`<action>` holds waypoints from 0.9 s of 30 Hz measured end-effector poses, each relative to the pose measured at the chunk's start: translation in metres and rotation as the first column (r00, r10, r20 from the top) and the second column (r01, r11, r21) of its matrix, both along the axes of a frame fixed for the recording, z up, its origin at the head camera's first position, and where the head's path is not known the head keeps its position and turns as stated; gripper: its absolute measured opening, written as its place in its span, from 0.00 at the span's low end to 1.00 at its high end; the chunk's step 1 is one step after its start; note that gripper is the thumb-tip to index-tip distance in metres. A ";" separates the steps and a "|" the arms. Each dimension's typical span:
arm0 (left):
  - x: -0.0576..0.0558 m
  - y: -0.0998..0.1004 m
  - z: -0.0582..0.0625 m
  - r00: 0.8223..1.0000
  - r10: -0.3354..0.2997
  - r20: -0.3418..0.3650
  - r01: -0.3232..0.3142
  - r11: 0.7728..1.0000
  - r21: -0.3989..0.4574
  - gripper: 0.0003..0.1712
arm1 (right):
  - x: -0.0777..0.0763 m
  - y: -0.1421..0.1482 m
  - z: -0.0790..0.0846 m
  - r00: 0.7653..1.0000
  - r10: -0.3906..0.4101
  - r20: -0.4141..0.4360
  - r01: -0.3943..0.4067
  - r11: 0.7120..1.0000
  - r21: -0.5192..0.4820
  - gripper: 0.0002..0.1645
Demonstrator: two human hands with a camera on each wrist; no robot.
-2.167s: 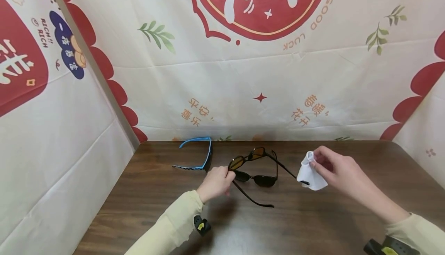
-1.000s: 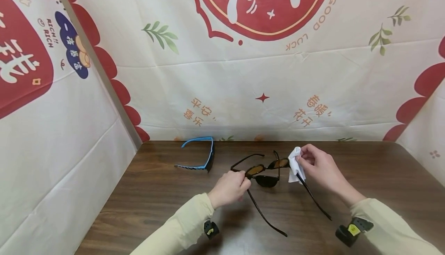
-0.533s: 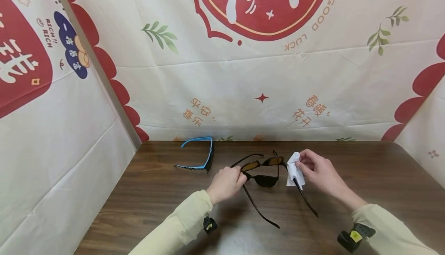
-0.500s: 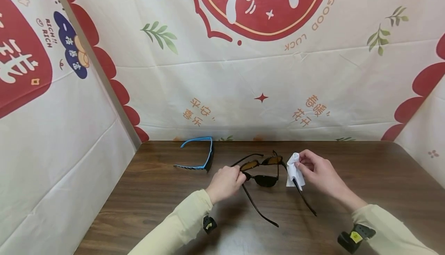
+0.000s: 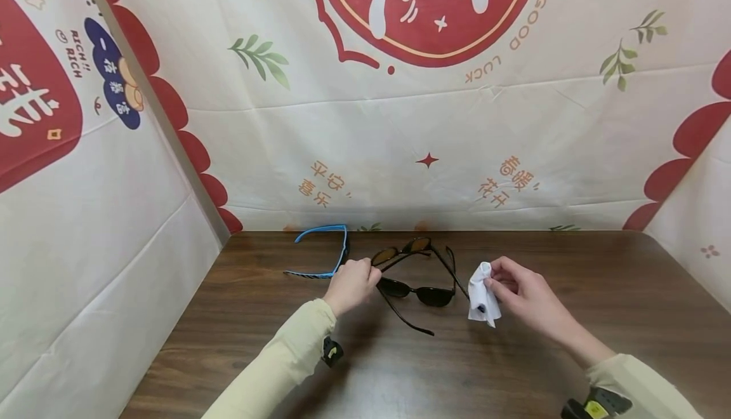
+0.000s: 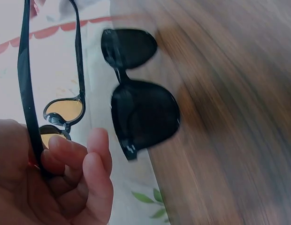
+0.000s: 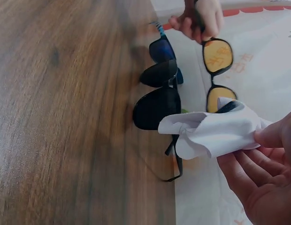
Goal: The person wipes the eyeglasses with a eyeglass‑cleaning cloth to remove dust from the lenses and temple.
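Observation:
My left hand (image 5: 349, 285) grips a pair of dark-framed glasses with amber lenses (image 7: 218, 56) at one hinge corner, lifted off the table. One temple hangs below that hand. Around the end part of the other temple is a white cloth (image 5: 481, 298), pinched between the thumb and fingers of my right hand (image 5: 531, 292). The cloth hides most of that temple's end; a dark bit shows near its lower edge. Behind the held glasses, black sunglasses (image 5: 434, 296) lie on the table, temples spread.
Blue-framed glasses (image 5: 343, 251) lie unfolded at the back left, near the left hand. The wooden tabletop (image 5: 502, 368) ends against a white printed cloth wall (image 5: 371, 139). Another cloth-covered wall (image 5: 114, 266) borders the left side.
The cloth has slid along the temple from near the hinge to near its tip. The left hand and amber glasses have moved left and away, with the lenses tilted up.

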State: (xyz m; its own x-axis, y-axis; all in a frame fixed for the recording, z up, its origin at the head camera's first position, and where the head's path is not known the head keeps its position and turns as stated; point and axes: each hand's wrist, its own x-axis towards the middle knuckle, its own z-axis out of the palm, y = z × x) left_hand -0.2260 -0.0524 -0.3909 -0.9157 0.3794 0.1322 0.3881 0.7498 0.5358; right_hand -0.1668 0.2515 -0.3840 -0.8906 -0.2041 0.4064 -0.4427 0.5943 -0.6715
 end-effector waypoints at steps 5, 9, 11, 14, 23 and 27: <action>-0.006 -0.008 0.000 0.998 0.051 0.027 -0.051 0.999 -0.004 0.13 | 0.008 0.003 0.011 0.999 0.037 0.012 -0.036 0.999 -0.035 0.07; -0.009 -0.011 -0.002 0.996 0.071 0.049 -0.071 0.997 -0.005 0.14 | 0.013 0.002 0.021 0.991 0.110 0.078 -0.098 0.986 -0.136 0.07; -0.008 -0.011 -0.002 0.996 0.070 0.049 -0.070 0.998 -0.001 0.14 | 0.014 -0.001 0.024 0.986 0.144 0.087 -0.129 0.978 -0.166 0.07; -0.007 -0.011 -0.002 0.997 0.062 0.042 -0.062 0.998 0.007 0.14 | 0.013 -0.006 0.025 0.987 0.153 0.041 -0.147 0.982 -0.118 0.07; 0.003 -0.007 0.007 1.000 -0.009 0.004 0.009 1.000 0.026 0.15 | 0.001 -0.011 0.018 0.962 0.141 -0.235 -0.106 0.982 0.156 0.15; 0.008 -0.003 0.010 0.999 -0.020 -0.031 0.020 1.000 0.005 0.14 | -0.009 -0.012 0.019 0.943 0.159 -0.291 -0.102 0.974 0.201 0.16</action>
